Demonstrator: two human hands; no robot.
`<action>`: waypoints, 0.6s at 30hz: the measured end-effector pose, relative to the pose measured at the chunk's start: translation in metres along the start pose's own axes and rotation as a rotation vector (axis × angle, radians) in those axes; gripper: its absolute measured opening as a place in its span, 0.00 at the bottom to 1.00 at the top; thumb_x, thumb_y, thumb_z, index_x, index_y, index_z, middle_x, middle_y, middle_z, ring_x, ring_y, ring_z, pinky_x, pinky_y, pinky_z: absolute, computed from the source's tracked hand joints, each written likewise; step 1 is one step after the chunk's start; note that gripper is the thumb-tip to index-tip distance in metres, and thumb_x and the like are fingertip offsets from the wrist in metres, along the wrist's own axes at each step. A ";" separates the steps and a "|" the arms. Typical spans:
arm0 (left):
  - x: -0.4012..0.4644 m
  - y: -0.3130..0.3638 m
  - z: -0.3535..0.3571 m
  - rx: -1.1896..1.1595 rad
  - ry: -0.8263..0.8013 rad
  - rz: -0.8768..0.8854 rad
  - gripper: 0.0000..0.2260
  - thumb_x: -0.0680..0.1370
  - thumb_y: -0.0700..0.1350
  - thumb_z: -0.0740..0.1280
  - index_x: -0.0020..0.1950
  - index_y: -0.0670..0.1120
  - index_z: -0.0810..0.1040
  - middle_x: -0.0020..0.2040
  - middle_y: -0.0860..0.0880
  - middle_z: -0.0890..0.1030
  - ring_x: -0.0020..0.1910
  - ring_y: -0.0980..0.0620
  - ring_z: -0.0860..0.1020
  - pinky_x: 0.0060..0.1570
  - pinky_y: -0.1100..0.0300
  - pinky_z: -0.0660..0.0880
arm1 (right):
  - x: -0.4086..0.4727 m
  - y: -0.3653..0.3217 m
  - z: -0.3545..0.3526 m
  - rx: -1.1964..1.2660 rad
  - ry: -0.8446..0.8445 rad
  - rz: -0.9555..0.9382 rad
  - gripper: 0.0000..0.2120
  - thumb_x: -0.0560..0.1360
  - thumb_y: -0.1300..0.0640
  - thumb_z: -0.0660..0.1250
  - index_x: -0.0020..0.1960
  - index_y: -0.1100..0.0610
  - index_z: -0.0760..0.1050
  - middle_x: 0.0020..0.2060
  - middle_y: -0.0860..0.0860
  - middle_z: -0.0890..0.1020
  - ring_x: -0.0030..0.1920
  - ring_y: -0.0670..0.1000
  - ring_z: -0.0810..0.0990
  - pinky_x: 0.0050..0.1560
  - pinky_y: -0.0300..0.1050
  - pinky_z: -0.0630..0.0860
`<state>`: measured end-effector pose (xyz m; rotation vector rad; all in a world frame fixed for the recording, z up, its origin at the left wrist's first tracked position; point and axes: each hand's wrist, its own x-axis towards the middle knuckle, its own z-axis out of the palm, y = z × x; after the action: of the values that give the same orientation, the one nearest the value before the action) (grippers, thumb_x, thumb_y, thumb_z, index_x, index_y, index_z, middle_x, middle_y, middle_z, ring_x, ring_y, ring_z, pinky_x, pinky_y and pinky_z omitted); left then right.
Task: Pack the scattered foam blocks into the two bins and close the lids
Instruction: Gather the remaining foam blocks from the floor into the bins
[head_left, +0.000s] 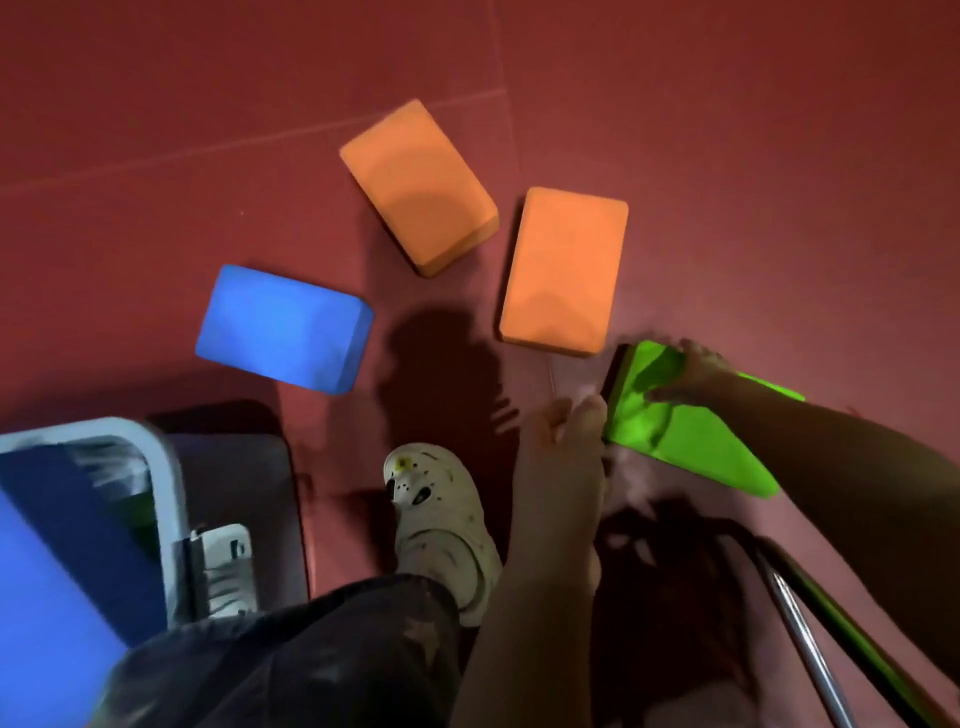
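Four loose foam blocks lay on the dark red floor (727, 156). The right hand (698, 371) rested on the top face of the green foam block (685, 436), its fingers (693, 349) curled over the far edge, holding it. The left hand (563, 441) reached alongside, its fingers (592, 410) touching the block's near-left edge; motion blur hid whether they gripped, so their state could not be told. Just beyond both hands lay one orange foam block (563, 270); a second orange foam block (418, 182) lay farther off, to the left of the first. A blue foam block (283, 325) sat well to the left of the fingers. Far to the left and nearer the person stood an open bin with a pale rim (163, 467), holding a dark blue block (78, 535). A white clog (441, 525) stood just left of the left forearm.
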<state>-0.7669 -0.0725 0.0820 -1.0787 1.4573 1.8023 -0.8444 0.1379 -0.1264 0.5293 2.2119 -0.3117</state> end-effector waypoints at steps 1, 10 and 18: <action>0.004 -0.001 -0.004 -0.038 -0.004 -0.032 0.09 0.79 0.47 0.64 0.40 0.54 0.77 0.35 0.58 0.78 0.39 0.56 0.75 0.45 0.54 0.72 | 0.005 0.000 0.003 -0.032 0.000 -0.001 0.50 0.62 0.45 0.78 0.74 0.60 0.57 0.70 0.61 0.66 0.69 0.61 0.66 0.68 0.53 0.66; 0.029 -0.009 -0.026 -0.365 0.074 -0.207 0.04 0.81 0.47 0.60 0.51 0.52 0.75 0.56 0.49 0.78 0.52 0.52 0.78 0.44 0.56 0.74 | 0.004 0.013 0.012 -0.325 -0.063 -0.188 0.55 0.46 0.27 0.74 0.63 0.57 0.66 0.61 0.58 0.69 0.62 0.59 0.68 0.61 0.49 0.70; 0.030 -0.018 -0.047 -0.096 0.111 -0.007 0.25 0.71 0.55 0.70 0.67 0.53 0.69 0.61 0.53 0.75 0.56 0.57 0.75 0.54 0.56 0.72 | -0.040 -0.015 0.017 0.382 -0.228 -0.619 0.33 0.56 0.43 0.81 0.53 0.50 0.68 0.45 0.46 0.74 0.48 0.47 0.74 0.50 0.42 0.73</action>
<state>-0.7568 -0.1151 0.0435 -1.2477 1.4405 1.8495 -0.8172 0.1076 -0.1055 -0.0192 2.0482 -1.0764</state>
